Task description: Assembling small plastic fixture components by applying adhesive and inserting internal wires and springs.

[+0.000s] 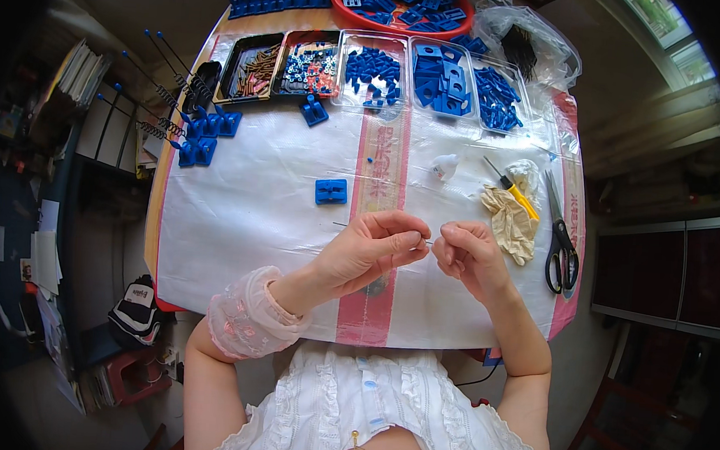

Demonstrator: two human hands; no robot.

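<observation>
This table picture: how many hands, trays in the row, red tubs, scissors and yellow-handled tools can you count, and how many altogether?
Hands, one left hand and one right hand: 2
Trays in the row: 5
Red tub: 1
Scissors: 1
Yellow-handled tool: 1
Total: 10

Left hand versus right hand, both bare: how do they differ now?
The left hand pinches a thin dark rod between thumb and fingers; the right hand is curled, any grip on the rod unclear.
A gathered pale pink sleeve rings the left hand's forearm; the right hand's forearm is bare.
The left hand is nearer the blue rectangular plastic block, the right hand nearer the crumpled tan cloth.
Both are close together.
</observation>
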